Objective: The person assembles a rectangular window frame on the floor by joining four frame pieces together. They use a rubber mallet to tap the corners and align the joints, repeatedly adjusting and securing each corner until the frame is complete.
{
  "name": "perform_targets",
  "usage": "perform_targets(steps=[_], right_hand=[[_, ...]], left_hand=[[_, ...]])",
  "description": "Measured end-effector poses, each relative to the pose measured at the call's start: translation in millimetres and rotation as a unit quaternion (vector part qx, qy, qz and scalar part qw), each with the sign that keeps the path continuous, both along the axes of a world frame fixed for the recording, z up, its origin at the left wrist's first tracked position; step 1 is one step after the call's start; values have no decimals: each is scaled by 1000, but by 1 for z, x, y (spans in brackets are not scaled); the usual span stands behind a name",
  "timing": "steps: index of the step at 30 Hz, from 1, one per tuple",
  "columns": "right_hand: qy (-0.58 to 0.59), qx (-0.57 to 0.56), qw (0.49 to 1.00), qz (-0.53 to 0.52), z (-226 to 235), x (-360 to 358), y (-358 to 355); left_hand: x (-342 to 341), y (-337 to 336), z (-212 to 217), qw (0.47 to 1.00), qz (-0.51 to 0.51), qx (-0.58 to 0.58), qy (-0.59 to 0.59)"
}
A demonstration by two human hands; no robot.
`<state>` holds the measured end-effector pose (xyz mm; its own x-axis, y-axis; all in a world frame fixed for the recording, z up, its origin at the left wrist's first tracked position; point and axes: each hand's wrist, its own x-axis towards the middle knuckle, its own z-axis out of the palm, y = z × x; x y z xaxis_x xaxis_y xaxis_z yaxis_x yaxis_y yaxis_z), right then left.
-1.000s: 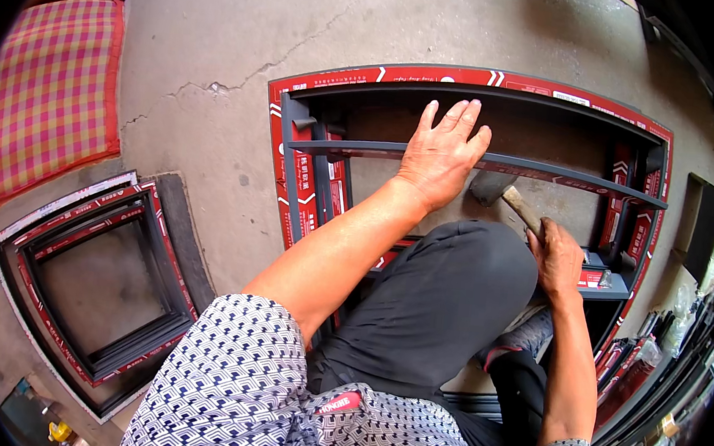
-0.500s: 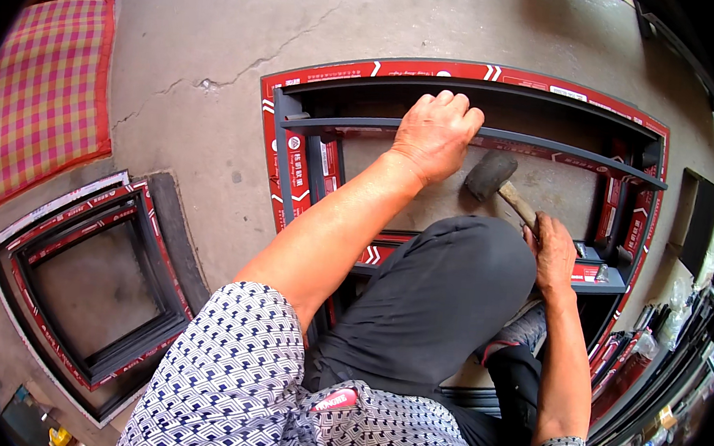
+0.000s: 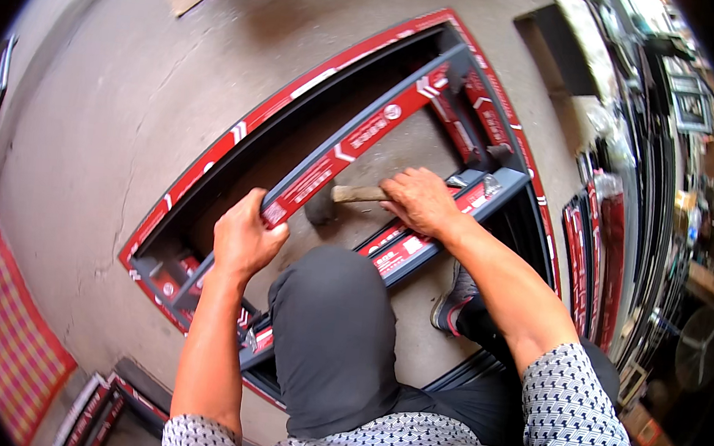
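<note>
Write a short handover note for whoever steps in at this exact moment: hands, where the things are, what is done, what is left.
Left hand: gripping the grey crossbar near its lower end.
Right hand: closed on the hammer handle, its head beside the crossbar.
The window frame lies flat on the concrete floor, red protective tape on it; one knee sits inside it.
Done: crossbar sits across the frame.
Left: probably tapping the crossbar home; joint seating cannot be judged.

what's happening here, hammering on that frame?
A person crouches over a dark metal frame wrapped in red protective film, lying flat on the concrete floor. The left hand grips the frame's cross bar. The right hand holds a wooden-handled mallet, its head against that bar's near side.
</note>
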<state>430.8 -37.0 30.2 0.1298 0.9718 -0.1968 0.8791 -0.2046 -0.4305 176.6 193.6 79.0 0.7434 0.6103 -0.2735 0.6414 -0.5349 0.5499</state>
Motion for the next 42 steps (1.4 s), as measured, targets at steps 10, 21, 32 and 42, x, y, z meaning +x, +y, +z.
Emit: perform_targets(steps=[10,21,32,42], right_hand=[[25,62,994,-88,-6,-6,-10],[17,87,994,-61,17,-10,-54],[256,12,923,-288,73,2,-45],[722,33,443,-531,311,12,-93]], left_hand=[[7,-16,14,999,25,3,46],[3,-35,49,991,113,-42,61],[12,-83,215,979,122,-117,111],[3,-170,386,953,102,-165,231]])
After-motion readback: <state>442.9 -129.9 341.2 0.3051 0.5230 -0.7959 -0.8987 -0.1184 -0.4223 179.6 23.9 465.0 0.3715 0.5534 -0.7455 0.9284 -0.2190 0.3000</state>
